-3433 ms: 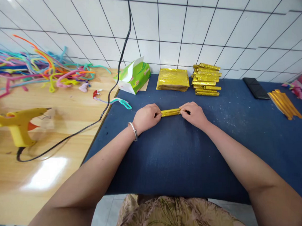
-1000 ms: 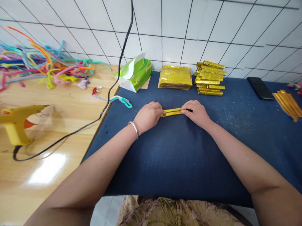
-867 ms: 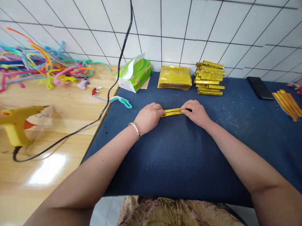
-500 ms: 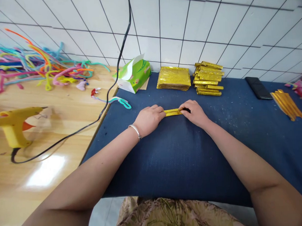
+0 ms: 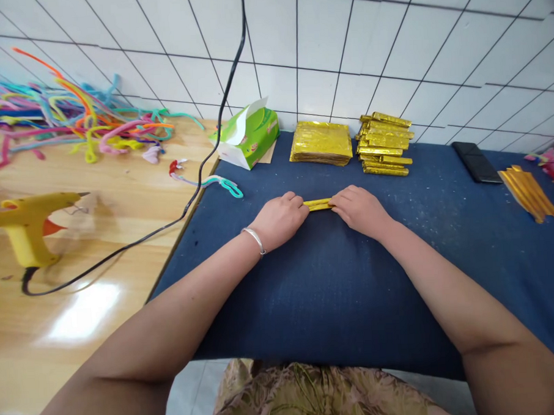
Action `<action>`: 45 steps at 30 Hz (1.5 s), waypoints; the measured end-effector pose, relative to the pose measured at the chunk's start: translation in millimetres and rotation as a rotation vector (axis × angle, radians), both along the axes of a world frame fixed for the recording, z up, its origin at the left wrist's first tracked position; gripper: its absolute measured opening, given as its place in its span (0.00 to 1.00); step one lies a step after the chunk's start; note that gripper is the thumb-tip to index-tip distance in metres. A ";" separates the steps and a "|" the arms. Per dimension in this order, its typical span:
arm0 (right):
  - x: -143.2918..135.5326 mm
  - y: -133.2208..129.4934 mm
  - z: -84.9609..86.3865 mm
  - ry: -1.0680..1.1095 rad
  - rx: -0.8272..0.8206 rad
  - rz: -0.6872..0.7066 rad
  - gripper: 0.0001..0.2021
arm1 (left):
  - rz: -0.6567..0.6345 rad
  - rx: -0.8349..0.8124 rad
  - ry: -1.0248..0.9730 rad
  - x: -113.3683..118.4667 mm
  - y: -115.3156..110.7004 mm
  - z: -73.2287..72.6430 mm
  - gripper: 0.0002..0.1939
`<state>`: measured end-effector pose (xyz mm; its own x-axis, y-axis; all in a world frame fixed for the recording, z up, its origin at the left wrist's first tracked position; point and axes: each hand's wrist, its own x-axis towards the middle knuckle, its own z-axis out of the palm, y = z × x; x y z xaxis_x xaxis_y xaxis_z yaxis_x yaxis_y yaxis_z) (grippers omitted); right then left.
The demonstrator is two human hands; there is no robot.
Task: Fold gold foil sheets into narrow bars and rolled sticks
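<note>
A narrow strip of folded gold paper [image 5: 318,204] lies level just above the dark blue cloth [image 5: 317,291], with a lengthwise line along it. My left hand [image 5: 281,219], a silver bangle at its wrist, has its fingers closed on the strip's left end. The right end is pinched by my right hand [image 5: 360,210], its fingers together. Both ends of the strip are hidden under the fingers. Behind the hands sit a flat stack of gold paper [image 5: 321,143] and a pile of rolled gold strips [image 5: 384,144].
A green tissue box [image 5: 250,135] stands by the tiled wall. At left are a yellow glue gun [image 5: 27,227], its black cable [image 5: 141,241] and colourful pipe cleaners [image 5: 84,118]. A black phone [image 5: 476,162] and folded gold strips [image 5: 528,190] lie at right.
My right hand's fingers have closed down over the strip's right end, and the gap between thumb and fingers is gone. My left hand has shifted slightly to the right.
</note>
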<state>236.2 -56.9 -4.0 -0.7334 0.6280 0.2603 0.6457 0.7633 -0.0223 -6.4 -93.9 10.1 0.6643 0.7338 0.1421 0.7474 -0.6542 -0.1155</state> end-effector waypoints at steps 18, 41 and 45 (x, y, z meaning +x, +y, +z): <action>-5.4 -5.1 -1.2 0.190 -0.150 -0.088 0.10 | 0.030 -0.157 -0.258 -16.0 10.6 -3.0 0.10; -5.5 13.3 -10.4 0.184 -0.201 -0.148 0.08 | 0.217 -0.322 -0.352 -17.0 14.8 -4.5 0.07; -1.7 14.3 -10.5 0.226 -0.201 -0.077 0.08 | 0.114 -0.293 -0.399 -17.3 17.3 -6.4 0.05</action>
<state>234.5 -42.6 -14.6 -0.6197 0.7345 0.2764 0.6628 0.6785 -0.3169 -23.7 -76.5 3.7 0.5133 0.8458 0.1456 0.7648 -0.5278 0.3696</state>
